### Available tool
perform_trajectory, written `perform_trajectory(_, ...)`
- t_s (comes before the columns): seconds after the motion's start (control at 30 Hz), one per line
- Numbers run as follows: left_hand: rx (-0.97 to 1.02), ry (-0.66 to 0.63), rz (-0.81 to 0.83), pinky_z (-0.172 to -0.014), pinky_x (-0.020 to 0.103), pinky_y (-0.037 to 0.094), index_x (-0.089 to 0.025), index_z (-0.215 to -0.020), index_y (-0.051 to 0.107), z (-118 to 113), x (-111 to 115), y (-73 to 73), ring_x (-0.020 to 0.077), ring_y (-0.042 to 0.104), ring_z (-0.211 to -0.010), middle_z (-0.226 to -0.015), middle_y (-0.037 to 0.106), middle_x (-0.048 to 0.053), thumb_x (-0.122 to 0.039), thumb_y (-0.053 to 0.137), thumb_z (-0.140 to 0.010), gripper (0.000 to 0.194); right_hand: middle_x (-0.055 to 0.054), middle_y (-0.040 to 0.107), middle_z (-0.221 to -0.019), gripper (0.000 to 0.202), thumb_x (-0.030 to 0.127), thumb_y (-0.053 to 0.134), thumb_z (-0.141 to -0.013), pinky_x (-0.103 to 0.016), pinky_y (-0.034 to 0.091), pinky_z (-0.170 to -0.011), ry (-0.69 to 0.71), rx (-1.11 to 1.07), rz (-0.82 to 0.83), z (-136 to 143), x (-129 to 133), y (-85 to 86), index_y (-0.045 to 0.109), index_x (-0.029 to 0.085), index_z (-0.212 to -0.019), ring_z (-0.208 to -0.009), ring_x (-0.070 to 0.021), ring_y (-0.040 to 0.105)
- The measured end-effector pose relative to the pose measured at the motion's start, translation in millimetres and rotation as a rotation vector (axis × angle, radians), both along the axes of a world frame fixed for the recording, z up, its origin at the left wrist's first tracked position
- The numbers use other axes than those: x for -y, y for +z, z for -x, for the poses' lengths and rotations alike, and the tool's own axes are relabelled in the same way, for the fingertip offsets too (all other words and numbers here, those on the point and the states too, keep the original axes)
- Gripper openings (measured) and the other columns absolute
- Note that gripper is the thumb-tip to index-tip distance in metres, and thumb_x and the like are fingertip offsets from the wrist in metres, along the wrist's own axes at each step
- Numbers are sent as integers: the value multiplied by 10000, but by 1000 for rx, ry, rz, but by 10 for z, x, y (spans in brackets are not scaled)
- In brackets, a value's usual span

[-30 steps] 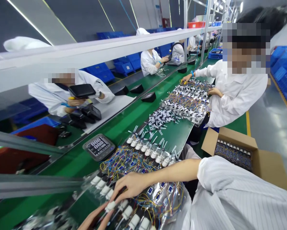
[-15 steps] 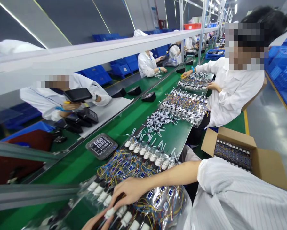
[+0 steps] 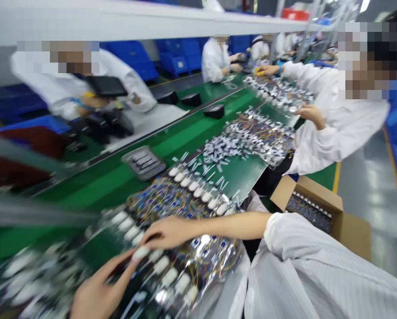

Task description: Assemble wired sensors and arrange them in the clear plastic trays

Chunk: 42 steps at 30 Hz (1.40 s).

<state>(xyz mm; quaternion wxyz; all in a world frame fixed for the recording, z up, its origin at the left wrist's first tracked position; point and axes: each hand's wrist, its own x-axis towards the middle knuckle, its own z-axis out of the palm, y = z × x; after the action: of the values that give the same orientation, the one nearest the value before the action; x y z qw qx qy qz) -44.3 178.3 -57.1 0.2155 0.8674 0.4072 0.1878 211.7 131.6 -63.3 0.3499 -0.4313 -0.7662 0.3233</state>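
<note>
Rows of white-capped parts (image 3: 168, 277) with coloured wires (image 3: 171, 199) lie in clear plastic trays on the green bench. My left hand (image 3: 102, 283) reaches in from the bottom, its thumb and fingers closed round one white-capped part at the near row. My right hand (image 3: 168, 232) comes across from the right over the wires, fingertips bent down at the same white cap beside my left fingertips. Thin white strips (image 3: 221, 150) lie in a pile beyond the farther row. Motion blurs the picture.
A display unit (image 3: 143, 162) lies on the green bench (image 3: 171, 141). An open cardboard box (image 3: 321, 190) with similar parts stands at the right. One co-worker (image 3: 344, 124) handles trays farther up; another (image 3: 85, 84) sits across. A metal post (image 3: 35, 210) crosses the left side.
The view has swung, so the bench shows higher and more parts appear at lower left. More of my left hand shows. A co-worker's tray at the far end is lifted and tilted.
</note>
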Motion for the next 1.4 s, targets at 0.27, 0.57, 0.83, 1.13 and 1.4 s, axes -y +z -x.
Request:
perform_trajectory(0.27,244,117,117,-931,364,594,-177,-1129,801,-155,81,114,249,755,-985,-1122,823,118,-556,703,-921,443,-117,761,-1151,261,269,717,-994,-346,514,-1002,-115,-52,-134,-48,5,-38,756,128,-1211,-1065,-204,682)
perform_trajectory(0.57,591,279,189,-823,326,563,-151,-983,765,-138,45,87,221,735,-875,-823,763,83,-618,522,-1024,528,-109,759,-1116,284,316,692,-1016,-392,445,-1064,-77,280,-230,-30,3,-45,765,171,-1249,-1172,-245,555)
perform_trajectory(0.83,433,311,153,-863,336,549,-149,-1105,765,-133,-7,61,231,723,-952,-1031,804,115,-583,545,-1009,495,-167,641,-1168,271,236,535,-1064,-410,470,-962,-192,579,-277,144,3,-19,777,116,-1090,-1116,-284,500)
perform_trajectory(1.13,16,18,67,-975,399,540,-224,-1153,783,-20,-61,-92,280,730,-1044,-1115,795,87,-565,670,-935,420,-106,727,-1214,341,336,518,-1088,-363,528,-1069,-374,88,-430,-645,563,697,667,149,-1332,-1148,-202,661)
perform_trajectory(1.4,111,193,36,-1089,530,552,-272,-1290,700,-98,-15,22,344,738,-1110,-1185,791,95,-631,666,-877,549,-164,780,-1094,270,372,619,-1013,-324,536,-954,-1014,238,418,-2321,513,442,745,136,-1049,-1053,-235,732)
